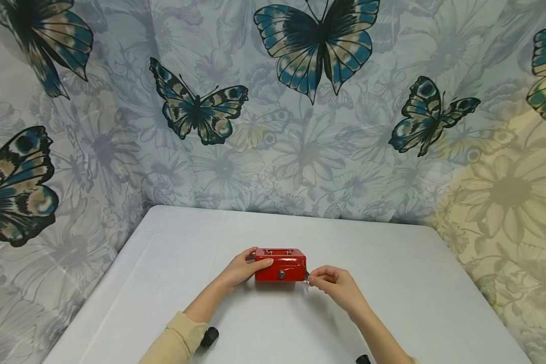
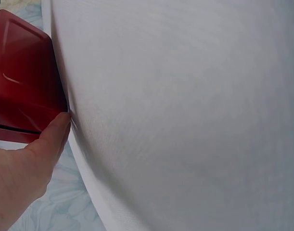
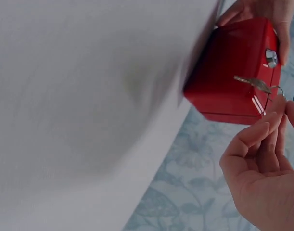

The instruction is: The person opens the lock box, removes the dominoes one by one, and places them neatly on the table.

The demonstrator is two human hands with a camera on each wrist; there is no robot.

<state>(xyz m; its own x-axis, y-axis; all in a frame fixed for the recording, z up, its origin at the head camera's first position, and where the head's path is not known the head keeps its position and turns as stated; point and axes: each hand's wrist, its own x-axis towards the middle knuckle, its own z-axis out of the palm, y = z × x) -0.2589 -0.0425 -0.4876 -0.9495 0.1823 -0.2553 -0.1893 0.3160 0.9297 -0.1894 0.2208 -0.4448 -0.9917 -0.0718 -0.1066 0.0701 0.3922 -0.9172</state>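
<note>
A small red metal cash box (image 1: 293, 264) stands on the white-covered table, its handle folded on the lid and a round silver lock (image 3: 271, 58) on its front. My left hand (image 1: 240, 270) grips the box's left end, thumb across the front; the other fingers are mostly hidden behind it. Close by the right end, my right hand (image 1: 335, 284) pinches a thin ring between thumb and fingers. From that ring hangs a small metal key (image 3: 252, 83), in front of the box in the right wrist view and apart from the lock.
The white cloth-covered table (image 1: 200, 232) reaches back to a wall hanging (image 1: 309, 151) printed with flowers and butterflies. A black cylindrical object (image 1: 210, 336) is by the left sleeve, and another dark object (image 1: 363, 359) is by the right forearm.
</note>
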